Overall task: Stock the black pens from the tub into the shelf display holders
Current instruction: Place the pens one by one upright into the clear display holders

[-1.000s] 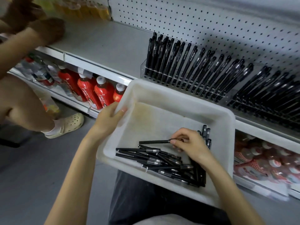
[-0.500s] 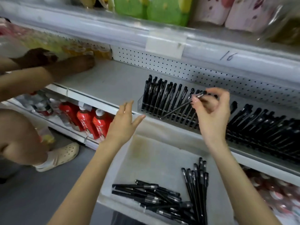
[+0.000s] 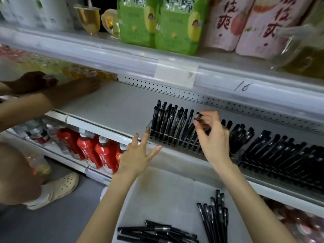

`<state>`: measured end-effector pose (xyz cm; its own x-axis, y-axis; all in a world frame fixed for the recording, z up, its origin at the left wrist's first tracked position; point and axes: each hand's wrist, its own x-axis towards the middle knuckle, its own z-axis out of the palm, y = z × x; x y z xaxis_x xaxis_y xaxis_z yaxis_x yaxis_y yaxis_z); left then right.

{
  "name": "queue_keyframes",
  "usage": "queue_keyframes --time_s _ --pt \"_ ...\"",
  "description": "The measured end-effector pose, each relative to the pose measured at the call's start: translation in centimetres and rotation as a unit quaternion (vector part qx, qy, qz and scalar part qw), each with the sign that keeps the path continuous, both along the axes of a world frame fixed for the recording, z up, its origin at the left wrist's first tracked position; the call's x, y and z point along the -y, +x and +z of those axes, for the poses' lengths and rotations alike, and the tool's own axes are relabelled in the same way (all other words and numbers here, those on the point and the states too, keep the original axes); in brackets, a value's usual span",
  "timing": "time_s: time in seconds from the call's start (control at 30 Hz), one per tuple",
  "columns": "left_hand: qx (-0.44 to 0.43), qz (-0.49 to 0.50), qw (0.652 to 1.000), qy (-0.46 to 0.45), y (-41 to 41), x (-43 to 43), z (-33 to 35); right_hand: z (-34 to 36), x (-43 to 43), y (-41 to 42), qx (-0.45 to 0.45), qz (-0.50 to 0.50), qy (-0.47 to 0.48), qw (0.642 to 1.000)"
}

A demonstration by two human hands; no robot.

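My right hand [image 3: 213,135] pinches the cap end of a black pen [image 3: 192,126], whose lower end reaches down among the rows of the clear display holder [image 3: 172,135] on the middle shelf. That holder carries several upright black pens. A second holder [image 3: 280,155] to the right is packed with more. My left hand [image 3: 138,155] hovers with fingers spread, just left of the holder's front corner, holding nothing. Below, the white tub [image 3: 163,195] contains several loose black pens [image 3: 157,233] in two piles.
Another person's arm and dark-gloved hand [image 3: 31,81] reach along the same shelf at the left; their leg and a cream clog [image 3: 57,188] stand on the grey floor. Red bottles [image 3: 98,151] fill the lower shelf. Green and pink packages [image 3: 157,23] sit above.
My right hand has carried a pen from the tub up to the holder and lowered it in. My left hand let go of the tub rim and rose toward the shelf edge.
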<state>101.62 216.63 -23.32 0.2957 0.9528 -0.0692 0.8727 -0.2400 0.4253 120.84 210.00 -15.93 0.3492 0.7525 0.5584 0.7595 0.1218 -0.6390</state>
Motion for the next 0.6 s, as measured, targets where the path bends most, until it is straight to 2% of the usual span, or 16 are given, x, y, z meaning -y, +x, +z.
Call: queue_keyframes --time_s 0.23,0.6 --pt "-0.009 -0.002 1.000 0.008 0.0 -0.2 -0.5 -0.6 -1.1 0.0 0.041 -0.005 -0.043 0.998" --pt "-0.020 -0.010 1.000 0.009 0.2 0.1 -0.1 -0.6 -2.3 -0.2 0.125 -0.035 -0.035 0.991"
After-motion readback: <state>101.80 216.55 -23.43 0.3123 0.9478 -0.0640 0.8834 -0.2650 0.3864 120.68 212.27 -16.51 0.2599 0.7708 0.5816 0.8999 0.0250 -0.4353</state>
